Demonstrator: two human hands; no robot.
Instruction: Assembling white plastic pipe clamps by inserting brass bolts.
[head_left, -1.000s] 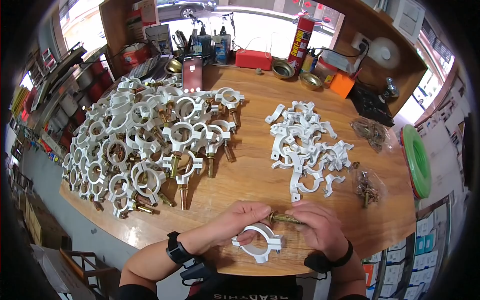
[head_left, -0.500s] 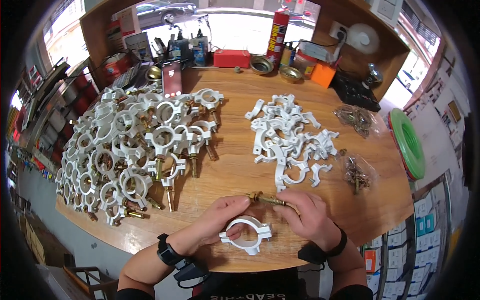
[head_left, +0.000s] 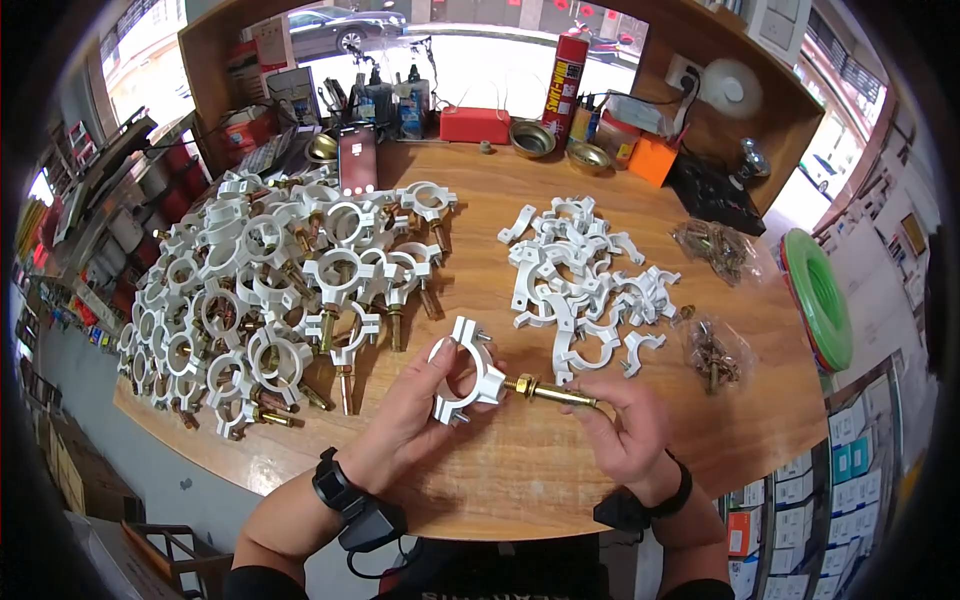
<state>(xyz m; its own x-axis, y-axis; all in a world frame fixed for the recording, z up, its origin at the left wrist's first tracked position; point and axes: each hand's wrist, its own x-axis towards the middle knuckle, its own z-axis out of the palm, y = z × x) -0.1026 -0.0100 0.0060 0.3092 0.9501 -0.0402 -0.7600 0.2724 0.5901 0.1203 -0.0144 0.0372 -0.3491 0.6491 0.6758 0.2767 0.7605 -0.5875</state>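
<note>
My left hand grips a white plastic pipe clamp above the wooden table. A brass bolt with a nut sticks out of the clamp's right side, and my right hand pinches the bolt's free end. Left of the hands lies a big heap of assembled white clamps with brass bolts. Behind the hands, a smaller pile of loose white clamp halves rests on the table.
Two clear bags of brass screws lie at the right, next to a green coil. Along the back stand a red spray can, a red box, metal bowls, an orange box and a phone.
The clamp has come up off the table edge and now sits in my left hand, joined to the bolt. My view has shifted closer over the table.
</note>
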